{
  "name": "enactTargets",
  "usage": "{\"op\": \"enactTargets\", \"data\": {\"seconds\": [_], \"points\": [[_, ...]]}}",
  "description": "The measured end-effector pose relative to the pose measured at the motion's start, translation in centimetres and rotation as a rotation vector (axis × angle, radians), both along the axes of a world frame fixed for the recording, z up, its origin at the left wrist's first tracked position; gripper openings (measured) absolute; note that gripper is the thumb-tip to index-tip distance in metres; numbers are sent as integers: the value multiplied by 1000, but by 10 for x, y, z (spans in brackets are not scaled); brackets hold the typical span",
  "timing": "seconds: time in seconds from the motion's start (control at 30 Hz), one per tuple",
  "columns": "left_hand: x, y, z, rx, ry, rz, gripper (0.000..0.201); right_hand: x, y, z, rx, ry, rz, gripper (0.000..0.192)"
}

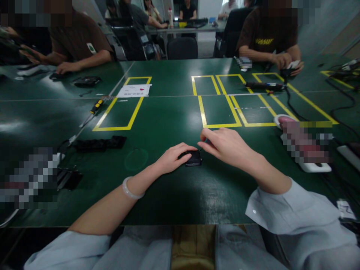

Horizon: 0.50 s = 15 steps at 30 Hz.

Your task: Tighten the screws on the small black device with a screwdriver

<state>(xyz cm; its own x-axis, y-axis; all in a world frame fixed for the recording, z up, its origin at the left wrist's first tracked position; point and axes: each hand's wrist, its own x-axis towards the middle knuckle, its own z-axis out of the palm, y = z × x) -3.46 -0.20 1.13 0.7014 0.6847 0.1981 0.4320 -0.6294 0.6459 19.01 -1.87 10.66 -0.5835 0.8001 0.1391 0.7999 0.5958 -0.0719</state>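
A small black rectangular device [194, 160] lies flat on the green table in front of me. My left hand [173, 157] reaches it from the left, its thumb and fingers closed about the near and far sides. At the device's far right corner is my right hand [226, 145], with thumb and forefinger bent together in a pinch. A tiny dark bit shows by those fingertips, too small to name. The fingers hide part of the device's top and left side.
Yellow tape rectangles [222, 126] mark the green table [168, 116]. Left of me lie a yellow-and-black screwdriver [97, 107], a black strip [98, 143] and a white paper [135, 90]. A blurred pink-and-white object [302, 144] and dark cables [292, 105] lie right. Co-workers sit opposite.
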Motion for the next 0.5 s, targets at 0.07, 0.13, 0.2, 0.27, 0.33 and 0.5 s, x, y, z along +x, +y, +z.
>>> {"op": "enactTargets", "data": {"seconds": [0.07,0.13,0.2,0.27,0.33,0.5], "points": [[0,0,0,0,4,0,34,-1,1,-1,-2,-24,-7,25],[0,0,1,2,3,-1,34,-1,2,-2,6,-37,-16,24],[0,0,2,2,-1,-2,34,-1,3,-2,17,-35,-21,23],[0,0,2,2,-4,-5,34,-1,2,-3,27,-18,-16,21],[1,0,2,1,-2,-6,34,0,2,-3,35,7,-1,19],[1,0,0,-3,-3,-4,34,1,0,-2,32,32,12,20]]}}
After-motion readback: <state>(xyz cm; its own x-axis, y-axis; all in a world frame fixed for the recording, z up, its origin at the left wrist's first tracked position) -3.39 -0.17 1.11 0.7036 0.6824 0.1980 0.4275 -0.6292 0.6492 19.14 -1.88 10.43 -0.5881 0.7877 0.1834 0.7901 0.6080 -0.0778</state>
